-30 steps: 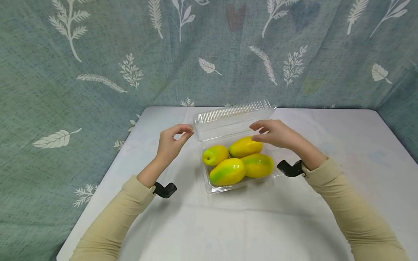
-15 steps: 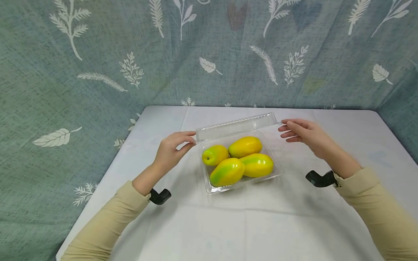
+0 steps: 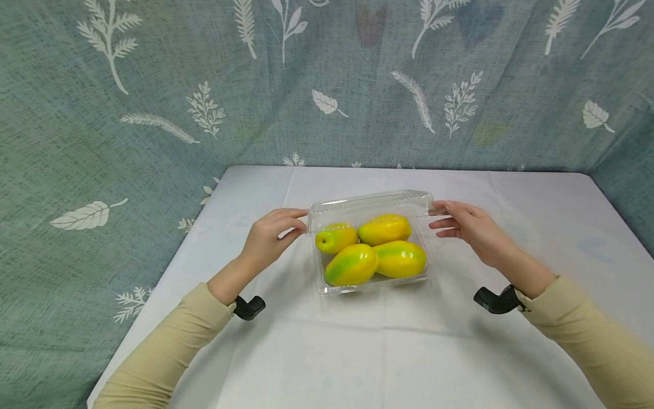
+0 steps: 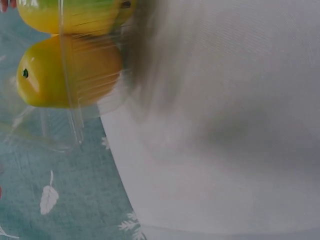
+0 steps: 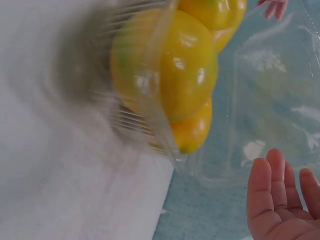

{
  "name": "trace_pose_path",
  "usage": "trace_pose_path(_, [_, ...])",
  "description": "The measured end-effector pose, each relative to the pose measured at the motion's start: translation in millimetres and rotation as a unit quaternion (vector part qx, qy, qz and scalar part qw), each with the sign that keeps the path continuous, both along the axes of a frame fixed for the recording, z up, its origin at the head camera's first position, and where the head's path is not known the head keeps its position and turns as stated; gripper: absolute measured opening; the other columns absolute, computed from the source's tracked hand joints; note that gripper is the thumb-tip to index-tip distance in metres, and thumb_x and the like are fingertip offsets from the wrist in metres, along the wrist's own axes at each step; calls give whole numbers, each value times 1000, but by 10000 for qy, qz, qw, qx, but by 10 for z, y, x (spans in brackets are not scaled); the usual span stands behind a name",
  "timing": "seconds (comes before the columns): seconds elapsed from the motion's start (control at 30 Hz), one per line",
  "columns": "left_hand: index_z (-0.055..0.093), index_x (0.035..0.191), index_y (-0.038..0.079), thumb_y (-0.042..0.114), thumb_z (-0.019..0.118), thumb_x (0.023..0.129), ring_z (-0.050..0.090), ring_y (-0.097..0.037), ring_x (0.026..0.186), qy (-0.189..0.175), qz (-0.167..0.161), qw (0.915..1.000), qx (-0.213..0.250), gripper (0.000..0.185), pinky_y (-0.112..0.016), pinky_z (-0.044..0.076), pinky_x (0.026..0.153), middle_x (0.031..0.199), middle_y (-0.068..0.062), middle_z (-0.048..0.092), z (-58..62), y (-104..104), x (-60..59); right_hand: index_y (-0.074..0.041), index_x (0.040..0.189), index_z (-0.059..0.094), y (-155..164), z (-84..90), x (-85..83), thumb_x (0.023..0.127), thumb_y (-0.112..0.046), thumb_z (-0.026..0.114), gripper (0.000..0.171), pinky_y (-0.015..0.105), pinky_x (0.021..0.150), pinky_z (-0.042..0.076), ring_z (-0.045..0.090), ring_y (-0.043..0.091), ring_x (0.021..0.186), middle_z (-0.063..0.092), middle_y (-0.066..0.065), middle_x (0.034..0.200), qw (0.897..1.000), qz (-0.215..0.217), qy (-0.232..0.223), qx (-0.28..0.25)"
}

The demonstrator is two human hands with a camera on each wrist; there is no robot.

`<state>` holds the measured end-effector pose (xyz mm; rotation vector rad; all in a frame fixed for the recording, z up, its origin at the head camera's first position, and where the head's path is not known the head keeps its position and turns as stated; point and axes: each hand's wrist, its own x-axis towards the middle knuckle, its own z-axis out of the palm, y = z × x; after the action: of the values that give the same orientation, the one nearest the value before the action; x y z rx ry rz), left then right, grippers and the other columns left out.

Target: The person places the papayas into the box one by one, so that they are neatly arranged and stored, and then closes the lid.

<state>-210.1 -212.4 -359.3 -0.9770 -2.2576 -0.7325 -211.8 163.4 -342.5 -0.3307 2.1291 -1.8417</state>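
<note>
Lowered since the earlier frame, the clear lid (image 3: 370, 203) is nearly shut over four mangoes (image 3: 373, 248) at table centre; its 9 o'clock corner is pinched by the left hand (image 3: 268, 236), its 3 o'clock corner by the right hand (image 3: 467, 224); pressing closed is judged left.

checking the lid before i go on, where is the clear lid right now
In the head view the clear lid lies low over the clamshell box of four yellow-green mangoes, mid-table, with the left hand and right hand at its two far corners.
</note>
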Motion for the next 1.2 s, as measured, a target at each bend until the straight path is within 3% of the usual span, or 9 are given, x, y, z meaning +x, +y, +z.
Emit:
trace_pose_path(0.17, [63,76,14,4,64,69,51,-18,98,-73,169,9996,-227,11,-25,38,85,103,-1,59,-42,-29,-2,4,121,37,2,-105,44,87,-36,37,53,26,77,44,50,20,97,51,-6,106,9996,164,71,221])
trace_pose_path(0.4, [64,78,16,10,66,69,48,-19,102,-203,139,9983,-521,11,-28,39,85,106,-1,57,-102,-66,13,-1,122,39,-3,-209,132,85,-38,41,52,28,78,44,49,18,95,43,14,120,9968,156,162,774])
trace_pose_path(0.5, [64,81,16,10,65,70,47,-18,104,-315,101,9972,-669,13,-29,40,83,110,-1,55,-134,-92,29,-3,122,40,-7,-250,171,85,-37,41,50,32,80,43,47,23,97,41,15,122,9947,187,205,993])
trace_pose_path(0.6, [64,86,17,8,59,75,46,-16,103,-620,120,9949,-781,15,-27,43,77,114,1,52,-169,-113,65,-6,122,40,-3,-293,215,84,-38,42,49,39,83,39,46,29,98,40,13,123,9924,171,152,1211])
trace_pose_path(0.73, [64,90,17,8,49,79,46,-13,98,-1399,305,9871,-714,20,-28,43,71,111,3,51,-204,-103,165,-8,123,39,1,-359,260,83,-40,45,52,43,81,39,48,32,93,44,15,119,9882,151,73,1523])
trace_pose_path(0.87, [63,90,16,21,50,81,47,-15,92,-2340,586,9694,-458,17,-31,43,69,102,6,50,-240,-52,272,-7,122,41,-15,-439,286,81,-38,49,52,39,74,44,50,27,87,48,14,112,9849,178,193,1712])
trace_pose_path(1.0, [61,93,17,33,56,77,50,-18,82,-3222,767,9436,36,24,-28,42,62,96,6,52,-305,-8,326,-5,121,40,-39,-505,301,79,-35,53,53,35,68,45,49,26,82,48,13,104,9834,180,291,1781])
trace_pose_path(1.1, [58,96,18,34,60,73,49,-17,77,-3889,877,9162,415,28,-28,43,61,96,0,54,-361,17,351,-3,121,40,-55,-534,314,78,-32,56,54,32,65,45,48,24,78,48,12,98,9821,154,283,1856])
trace_pose_path(1.2, [53,100,16,28,63,72,48,-17,74,-4514,901,8836,856,32,-28,41,59,95,-8,53,-399,56,389,-4,121,40,-75,-561,323,77,-29,58,54,30,63,45,48,20,76,47,11,97,9804,116,260,1951])
